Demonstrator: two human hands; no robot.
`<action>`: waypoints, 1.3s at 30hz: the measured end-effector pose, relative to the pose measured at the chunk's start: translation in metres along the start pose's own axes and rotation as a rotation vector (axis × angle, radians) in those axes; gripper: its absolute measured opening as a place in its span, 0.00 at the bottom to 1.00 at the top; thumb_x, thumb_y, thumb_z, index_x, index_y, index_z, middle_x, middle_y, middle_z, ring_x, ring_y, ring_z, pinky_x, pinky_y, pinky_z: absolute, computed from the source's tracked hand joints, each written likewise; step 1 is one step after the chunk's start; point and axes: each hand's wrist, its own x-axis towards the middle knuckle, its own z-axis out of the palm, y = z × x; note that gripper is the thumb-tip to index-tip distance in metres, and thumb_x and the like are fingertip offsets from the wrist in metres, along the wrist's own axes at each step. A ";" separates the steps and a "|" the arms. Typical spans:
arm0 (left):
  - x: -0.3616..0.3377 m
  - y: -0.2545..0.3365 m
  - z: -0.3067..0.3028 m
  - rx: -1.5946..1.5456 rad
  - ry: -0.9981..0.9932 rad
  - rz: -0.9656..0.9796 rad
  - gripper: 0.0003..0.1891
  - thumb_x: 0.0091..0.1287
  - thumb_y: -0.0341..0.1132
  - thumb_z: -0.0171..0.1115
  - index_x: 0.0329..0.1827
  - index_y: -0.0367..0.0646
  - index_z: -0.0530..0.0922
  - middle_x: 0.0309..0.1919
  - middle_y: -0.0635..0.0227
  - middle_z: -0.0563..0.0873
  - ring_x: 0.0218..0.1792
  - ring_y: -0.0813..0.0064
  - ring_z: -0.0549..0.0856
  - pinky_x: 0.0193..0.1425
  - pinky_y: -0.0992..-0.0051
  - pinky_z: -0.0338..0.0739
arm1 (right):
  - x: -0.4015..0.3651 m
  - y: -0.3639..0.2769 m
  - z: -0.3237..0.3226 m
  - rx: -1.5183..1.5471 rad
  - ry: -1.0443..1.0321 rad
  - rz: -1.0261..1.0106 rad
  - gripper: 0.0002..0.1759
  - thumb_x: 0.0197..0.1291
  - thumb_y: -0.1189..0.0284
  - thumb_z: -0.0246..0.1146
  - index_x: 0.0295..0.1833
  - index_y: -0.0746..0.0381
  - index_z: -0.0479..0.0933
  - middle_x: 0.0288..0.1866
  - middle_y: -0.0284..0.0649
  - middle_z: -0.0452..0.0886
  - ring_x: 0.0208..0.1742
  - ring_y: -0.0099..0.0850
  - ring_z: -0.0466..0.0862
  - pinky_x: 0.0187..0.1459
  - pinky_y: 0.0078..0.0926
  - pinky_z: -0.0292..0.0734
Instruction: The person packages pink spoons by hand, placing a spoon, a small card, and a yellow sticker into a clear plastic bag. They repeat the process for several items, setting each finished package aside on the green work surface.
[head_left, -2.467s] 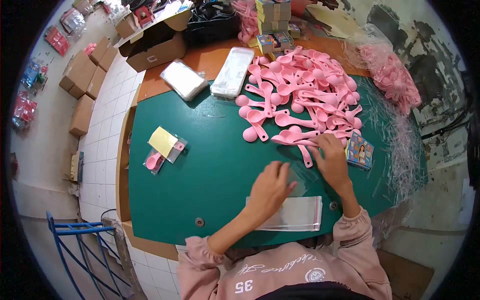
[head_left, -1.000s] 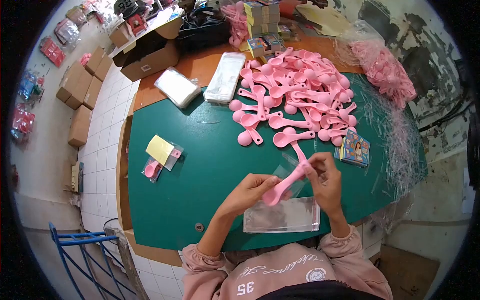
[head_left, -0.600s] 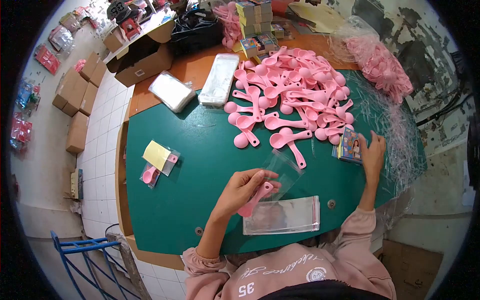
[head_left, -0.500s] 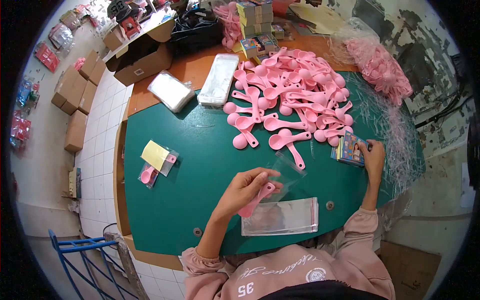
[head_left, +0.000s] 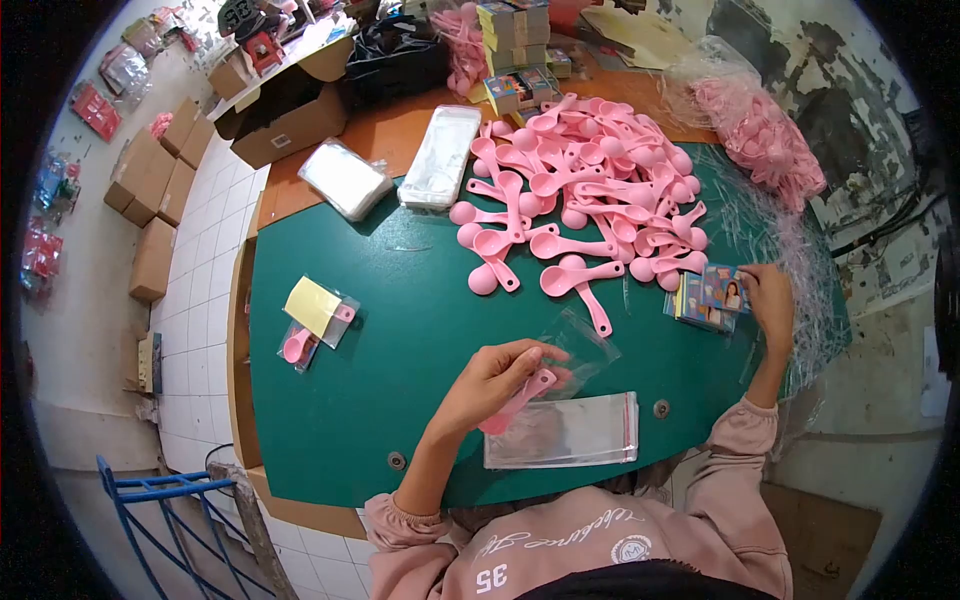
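Closed around a pink spoon (head_left: 520, 400) and the mouth of a small clear bag (head_left: 585, 345), the left hand (head_left: 495, 383) holds both just above the green table (head_left: 400, 300); the spoon's bowl points toward 7 o'clock. At 3 o'clock the right hand (head_left: 773, 300) pinches a printed card (head_left: 727, 290) lifted off a small card stack (head_left: 692, 303). A flat stack of empty sleeves (head_left: 565, 435) lies at 5 o'clock of the left hand. The loose spoon pile (head_left: 590, 190) spreads at 12 o'clock, and finished packets (head_left: 315, 320) lie at 9 o'clock.
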 end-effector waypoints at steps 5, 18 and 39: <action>-0.004 0.001 -0.002 0.025 0.015 -0.010 0.19 0.72 0.40 0.45 0.49 0.31 0.74 0.40 0.58 0.83 0.40 0.76 0.82 0.46 0.78 0.76 | -0.013 -0.002 -0.019 0.173 0.049 -0.035 0.11 0.55 0.73 0.57 0.41 0.67 0.79 0.37 0.50 0.81 0.37 0.43 0.81 0.39 0.32 0.73; -0.011 0.002 0.001 0.038 0.016 0.038 0.17 0.72 0.38 0.44 0.48 0.33 0.76 0.36 0.62 0.84 0.39 0.79 0.82 0.44 0.81 0.75 | -0.028 -0.106 -0.033 0.682 -0.067 -0.195 0.06 0.53 0.75 0.63 0.35 0.66 0.78 0.21 0.33 0.78 0.21 0.15 0.72 0.22 0.17 0.67; -0.007 -0.007 -0.002 0.173 0.013 -0.005 0.18 0.71 0.39 0.45 0.46 0.30 0.76 0.36 0.64 0.84 0.37 0.80 0.80 0.43 0.80 0.74 | -0.067 -0.147 -0.019 0.742 -0.250 -0.522 0.06 0.52 0.76 0.64 0.35 0.65 0.78 0.24 0.37 0.79 0.23 0.21 0.76 0.26 0.20 0.70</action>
